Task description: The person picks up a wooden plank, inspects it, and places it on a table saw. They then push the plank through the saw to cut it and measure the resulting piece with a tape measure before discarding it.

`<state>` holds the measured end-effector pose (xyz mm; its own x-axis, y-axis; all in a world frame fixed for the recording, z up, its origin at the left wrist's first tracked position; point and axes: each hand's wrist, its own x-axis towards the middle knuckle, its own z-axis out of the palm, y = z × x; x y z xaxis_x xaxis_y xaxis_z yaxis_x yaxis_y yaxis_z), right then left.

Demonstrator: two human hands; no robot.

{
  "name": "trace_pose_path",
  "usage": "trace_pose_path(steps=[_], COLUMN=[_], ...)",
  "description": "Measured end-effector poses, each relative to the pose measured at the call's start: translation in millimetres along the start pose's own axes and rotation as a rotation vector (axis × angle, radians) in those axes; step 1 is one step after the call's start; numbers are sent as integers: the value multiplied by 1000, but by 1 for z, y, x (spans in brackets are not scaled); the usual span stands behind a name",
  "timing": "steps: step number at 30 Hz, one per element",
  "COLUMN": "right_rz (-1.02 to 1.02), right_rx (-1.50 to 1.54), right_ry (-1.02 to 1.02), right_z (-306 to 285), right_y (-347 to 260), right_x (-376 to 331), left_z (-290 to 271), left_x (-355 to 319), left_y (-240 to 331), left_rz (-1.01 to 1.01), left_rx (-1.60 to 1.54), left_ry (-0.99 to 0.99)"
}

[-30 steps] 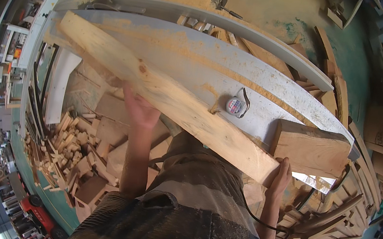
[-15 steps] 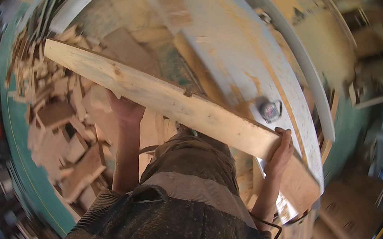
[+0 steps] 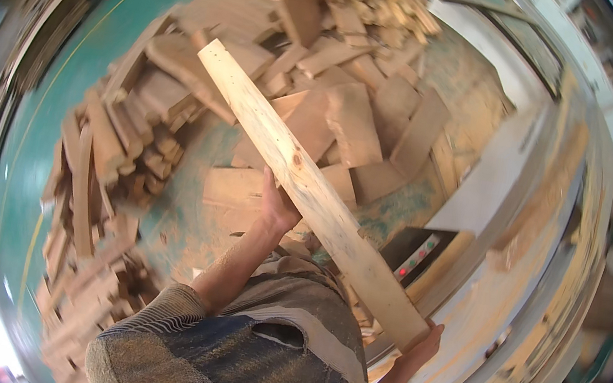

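Head view: nearest, the right hand [image 3: 426,342] is closed on the near end of a pale wooden board [image 3: 314,192]; the left hand [image 3: 279,207] bears it from beneath, a little past mid-length, thumb beside the edge; the left fingers are hidden under the wood, so I cannot tell whether they curl round it; the board slants across the body, running out beyond the left hand; the step in hand looks to be supporting and steering it clear of any surface; the next move would seem to call for both hands turning together, with the long free end watched.

Just ahead of the right hand, past the board's edge, sits a control panel [image 3: 415,262] with lit buttons; beyond it, farther to that hand's right, stretches a grey machine bed [image 3: 489,167]; ahead of the left hand lie loose offcuts [image 3: 352,126]; farthest left spreads green floor [image 3: 38,156].
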<state>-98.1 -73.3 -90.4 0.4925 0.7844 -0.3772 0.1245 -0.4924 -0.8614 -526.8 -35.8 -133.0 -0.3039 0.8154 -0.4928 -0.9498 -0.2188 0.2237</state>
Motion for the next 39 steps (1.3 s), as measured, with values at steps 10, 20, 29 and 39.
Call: trace_pose_path(steps=[10, 20, 29, 39], right_rz=[-124, -152, -129, -243], right_rx=[-130, -242, -312, -487], right_ry=[-424, -547, -661, -697], right_z=[58, 96, 134, 229], right_y=[-60, -79, -60, -35], right_x=[171, 170, 135, -27], left_z=[-29, -81, -134, -231], left_x=[0, -55, -99, -167], left_y=[-51, -62, -20, 110], left_rz=[221, 356, 351, 397], left_rx=[-204, -172, -307, -372], left_ry=[212, 400, 494, 556])
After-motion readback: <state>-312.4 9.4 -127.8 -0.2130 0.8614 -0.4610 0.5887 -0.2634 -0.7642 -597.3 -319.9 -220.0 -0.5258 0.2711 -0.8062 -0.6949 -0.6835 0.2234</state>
